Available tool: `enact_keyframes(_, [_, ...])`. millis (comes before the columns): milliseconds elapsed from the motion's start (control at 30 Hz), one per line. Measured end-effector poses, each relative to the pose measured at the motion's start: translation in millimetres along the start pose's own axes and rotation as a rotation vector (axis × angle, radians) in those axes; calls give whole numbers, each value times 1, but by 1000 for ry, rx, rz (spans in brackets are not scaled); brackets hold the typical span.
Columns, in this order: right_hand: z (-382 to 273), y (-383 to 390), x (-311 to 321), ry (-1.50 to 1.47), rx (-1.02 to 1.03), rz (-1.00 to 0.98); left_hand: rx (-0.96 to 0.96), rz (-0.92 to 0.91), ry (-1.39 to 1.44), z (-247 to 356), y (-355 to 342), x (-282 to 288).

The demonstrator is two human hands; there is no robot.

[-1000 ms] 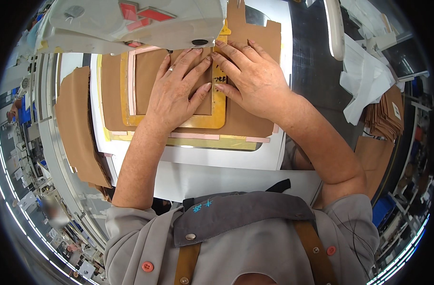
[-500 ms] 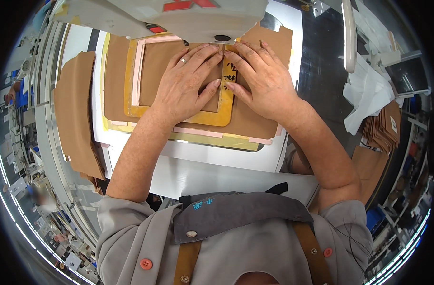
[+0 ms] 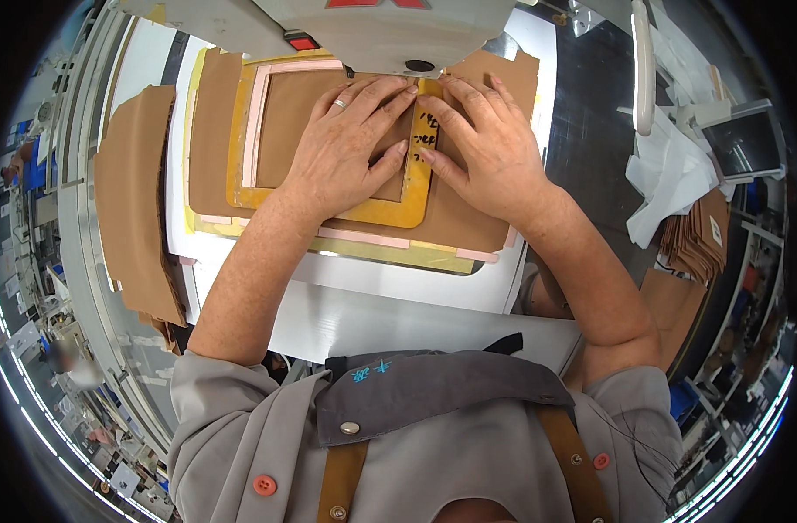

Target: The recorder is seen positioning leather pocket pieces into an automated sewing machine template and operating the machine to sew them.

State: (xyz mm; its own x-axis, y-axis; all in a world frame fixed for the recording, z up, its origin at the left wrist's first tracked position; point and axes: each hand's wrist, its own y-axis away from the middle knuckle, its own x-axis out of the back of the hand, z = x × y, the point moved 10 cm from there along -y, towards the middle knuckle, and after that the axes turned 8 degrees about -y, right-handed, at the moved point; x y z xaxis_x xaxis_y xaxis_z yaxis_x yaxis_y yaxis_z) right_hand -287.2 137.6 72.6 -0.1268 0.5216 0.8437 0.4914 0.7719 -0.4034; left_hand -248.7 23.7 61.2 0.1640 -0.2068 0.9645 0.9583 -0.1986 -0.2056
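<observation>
I am laying my left hand (image 3: 350, 144) across the yellow frame (image 3: 388, 213), fingers pointing to its right bar. My right hand (image 3: 486, 148) is lying over the brown sheet (image 3: 479, 218) just outside, thumb tip meeting that bar. Both grips are standing open, fingers extended, clasping nothing. The frame is lying on the sheet, its far edge partly hiding behind the machine head (image 3: 398, 37). A brown stack (image 3: 137, 200) is sitting to the left.

Two hands (image 3: 348, 155), one ring (image 3: 339, 104), one yellow frame (image 3: 385, 213), two coral buttons (image 3: 265, 485), two brown straps (image 3: 341, 481)
</observation>
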Motion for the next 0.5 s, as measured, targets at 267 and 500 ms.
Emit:
enact_keyframes(267, [-60, 26, 5, -112, 210, -125, 9, -72, 87, -11, -2, -6])
enact_keyframes(500, [-69, 25, -11, 4, 221, -210, -28, 3, 0, -8, 1, -5])
